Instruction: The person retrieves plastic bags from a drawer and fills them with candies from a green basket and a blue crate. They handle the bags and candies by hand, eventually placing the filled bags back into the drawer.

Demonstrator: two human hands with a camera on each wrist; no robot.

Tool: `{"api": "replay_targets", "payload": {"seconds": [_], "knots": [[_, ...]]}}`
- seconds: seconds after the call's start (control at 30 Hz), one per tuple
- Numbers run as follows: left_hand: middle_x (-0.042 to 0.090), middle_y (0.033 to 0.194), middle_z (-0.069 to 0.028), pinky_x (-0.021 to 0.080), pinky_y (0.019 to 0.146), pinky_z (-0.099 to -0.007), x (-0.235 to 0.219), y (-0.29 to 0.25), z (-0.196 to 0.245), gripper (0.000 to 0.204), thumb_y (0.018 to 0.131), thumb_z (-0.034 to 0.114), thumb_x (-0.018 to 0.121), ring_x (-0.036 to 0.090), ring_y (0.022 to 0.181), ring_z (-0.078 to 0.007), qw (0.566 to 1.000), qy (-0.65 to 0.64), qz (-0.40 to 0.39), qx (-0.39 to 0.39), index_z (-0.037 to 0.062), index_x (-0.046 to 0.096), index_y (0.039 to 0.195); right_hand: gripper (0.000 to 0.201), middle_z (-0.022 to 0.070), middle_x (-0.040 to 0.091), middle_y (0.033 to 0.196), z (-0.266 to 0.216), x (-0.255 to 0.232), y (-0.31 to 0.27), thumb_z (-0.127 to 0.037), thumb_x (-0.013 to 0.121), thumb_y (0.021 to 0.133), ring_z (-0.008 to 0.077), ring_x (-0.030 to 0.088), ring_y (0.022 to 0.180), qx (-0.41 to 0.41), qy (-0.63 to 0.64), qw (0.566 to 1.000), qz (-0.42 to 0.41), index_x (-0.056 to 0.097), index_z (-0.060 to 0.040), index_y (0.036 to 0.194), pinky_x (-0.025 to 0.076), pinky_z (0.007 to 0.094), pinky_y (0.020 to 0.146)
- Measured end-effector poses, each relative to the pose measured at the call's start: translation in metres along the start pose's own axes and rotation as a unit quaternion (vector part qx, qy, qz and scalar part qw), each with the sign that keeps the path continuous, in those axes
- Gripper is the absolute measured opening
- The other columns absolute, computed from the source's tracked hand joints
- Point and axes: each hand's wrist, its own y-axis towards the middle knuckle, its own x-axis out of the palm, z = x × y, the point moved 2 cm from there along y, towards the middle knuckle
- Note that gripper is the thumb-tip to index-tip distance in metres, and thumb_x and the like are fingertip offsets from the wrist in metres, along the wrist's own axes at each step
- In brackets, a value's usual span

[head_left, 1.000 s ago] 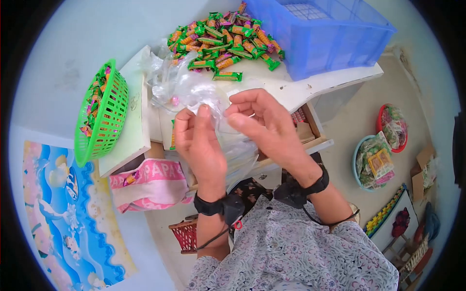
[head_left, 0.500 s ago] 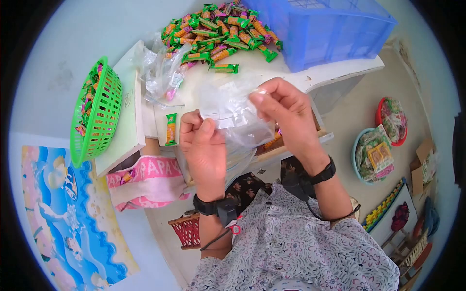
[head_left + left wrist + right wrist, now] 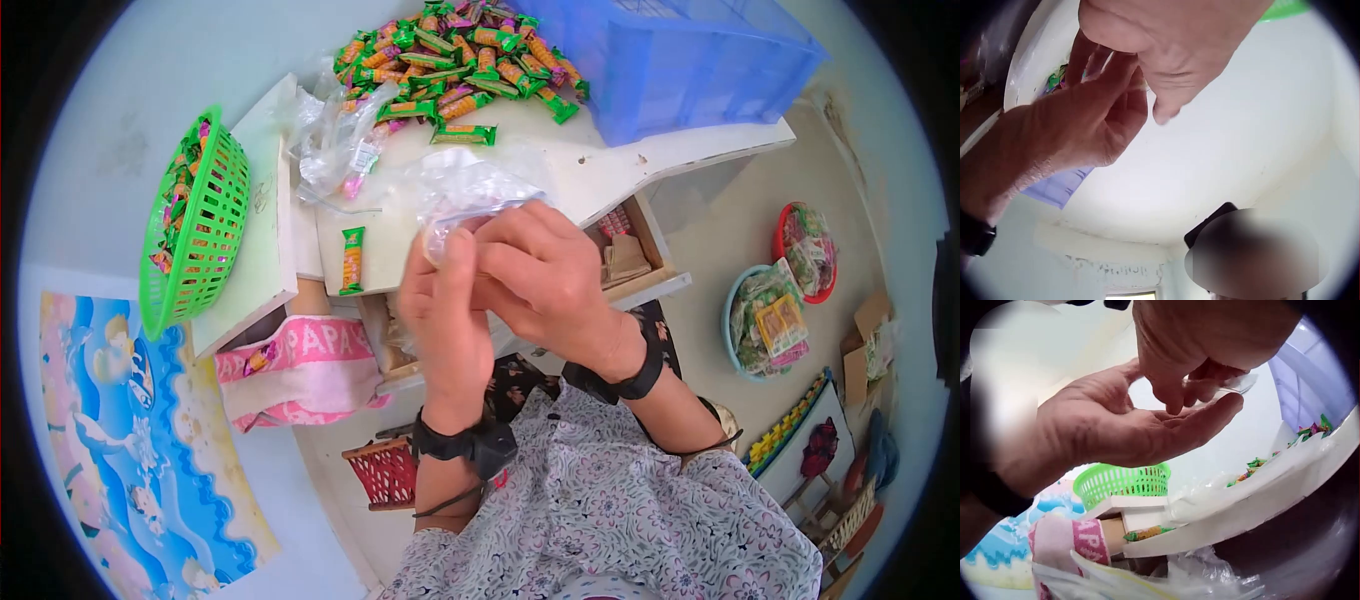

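Close together over the front edge of the white table (image 3: 580, 175), both hands hold a clear plastic bag (image 3: 475, 180). The left hand (image 3: 450, 325) has its thumb raised along the bag's near edge. Beside it, the right hand (image 3: 550, 285) pinches the same edge, its fingertips partly hidden behind the left thumb. A strip of the bag (image 3: 1244, 383) sticks out past the fingers in the right wrist view. One wrapped snack bar (image 3: 352, 260) lies left of the hands, and another snack bar (image 3: 463, 134) lies beyond the bag.
A heap of wrapped snack bars (image 3: 460, 70) lies at the back, beside a blue plastic crate (image 3: 690, 85). Another clear bag (image 3: 335, 145) and a green basket (image 3: 215, 220) stand left. Below the tabletop, a drawer (image 3: 650, 285) is pulled out; a pink towel (image 3: 300, 375) hangs left.
The hands moved apart, spreading the plastic bag, then came back together at its near edge. The bag now shows bunched above the fingers.
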Motion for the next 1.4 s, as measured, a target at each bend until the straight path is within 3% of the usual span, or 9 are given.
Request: {"api": "replay_targets", "payload": {"seconds": [0.23,0.37,0.47,0.53,0.7,0.83,0.93,1.13,1.4], "knots": [[0.072,0.113,-0.0098,0.056,0.085,-0.0272,-0.027,0.001,-0.006,0.029,0.102,0.007,0.064,0.068,0.101,-0.0125,0.985,0.149,0.033,0.075,-0.0045,0.063,0.129,0.026,0.0107,0.069,0.104,-0.003,-0.030,0.003,-0.019,0.082,0.081,0.0294,0.064,0.094,0.119,0.072,0.990,0.006,0.070,-0.0052,0.100,0.052,0.0391,0.080],[0.072,0.118,-0.0112,0.057,0.090,-0.0332,-0.026,-0.005,0.001,0.031,0.102,0.004,0.062,0.069,0.105,-0.0171,0.940,0.322,-0.019,0.112,-0.0050,0.063,0.132,0.045,0.0131,0.066,0.127,0.005,-0.036,0.019,-0.023,0.080,0.085,0.0226,0.059,0.118,0.152,0.064,0.986,0.032,0.066,-0.0043,0.124,0.049,0.0357,0.090],[0.072,0.123,-0.0111,0.055,0.094,-0.0353,-0.028,-0.006,0.000,0.032,0.104,0.007,0.058,0.069,0.107,-0.0200,0.872,0.431,-0.094,0.210,-0.0043,0.063,0.134,0.034,0.0110,0.070,0.120,0.004,-0.031,0.016,-0.017,0.077,0.090,0.0171,0.062,0.112,0.252,0.136,0.957,-0.044,0.067,-0.0025,0.119,0.050,0.0326,0.089],[0.071,0.127,-0.0110,0.054,0.096,-0.0359,-0.021,-0.005,0.008,0.033,0.107,0.011,0.054,0.069,0.109,-0.0220,0.840,0.472,-0.111,0.245,-0.0041,0.063,0.135,0.027,0.0049,0.067,0.097,0.012,-0.026,0.007,-0.017,0.079,0.090,0.0111,0.060,0.090,0.297,0.214,0.931,0.005,0.067,-0.0013,0.108,0.049,0.0287,0.077],[0.074,0.116,-0.0123,0.055,0.091,-0.0314,-0.042,0.003,0.013,0.036,0.110,0.020,0.050,0.072,0.100,-0.0201,0.951,0.293,-0.066,0.076,-0.0022,0.063,0.136,0.017,-0.0101,0.058,0.076,0.018,-0.036,0.010,-0.011,0.077,0.096,-0.0033,0.047,0.067,0.374,0.339,0.855,0.120,0.062,-0.0066,0.088,0.035,0.0161,0.058],[0.073,0.095,-0.0080,0.055,0.079,-0.0276,-0.041,0.001,0.009,0.036,0.110,0.020,0.051,0.069,0.080,-0.0147,0.991,0.121,-0.048,-0.011,-0.0006,0.062,0.137,0.016,-0.0117,0.055,0.072,0.018,-0.037,0.011,-0.011,0.077,0.096,-0.0036,0.043,0.065,0.381,0.353,0.844,0.133,0.063,-0.0071,0.089,0.031,0.0169,0.056],[0.069,0.090,-0.0041,0.052,0.072,-0.0261,-0.050,0.006,0.005,0.036,0.110,0.020,0.050,0.065,0.077,-0.0124,0.995,0.067,-0.078,-0.013,-0.0004,0.061,0.137,0.014,-0.0130,0.053,0.070,0.023,-0.037,0.008,-0.012,0.076,0.097,-0.0037,0.039,0.064,0.385,0.349,0.845,0.125,0.065,-0.0075,0.090,0.028,0.0179,0.055],[0.065,0.102,-0.0026,0.044,0.079,-0.0237,-0.047,0.004,0.001,0.037,0.109,0.026,0.053,0.059,0.088,-0.0095,0.977,0.171,0.107,0.071,-0.0033,0.063,0.130,0.012,-0.0141,0.049,0.069,0.034,-0.036,0.007,-0.015,0.075,0.098,-0.0034,0.035,0.063,0.387,0.312,0.850,0.174,0.067,-0.0071,0.092,0.025,0.0185,0.056],[0.066,0.099,-0.0031,0.047,0.079,-0.0271,-0.038,-0.014,-0.010,0.019,0.104,0.014,0.061,0.058,0.087,-0.0091,0.968,0.243,0.012,0.064,-0.0008,0.066,0.115,0.015,-0.0132,0.049,0.068,0.023,-0.021,0.004,-0.015,0.078,0.095,-0.0022,0.035,0.061,0.391,0.295,0.861,0.133,0.067,-0.0057,0.092,0.025,0.0197,0.053]]}}
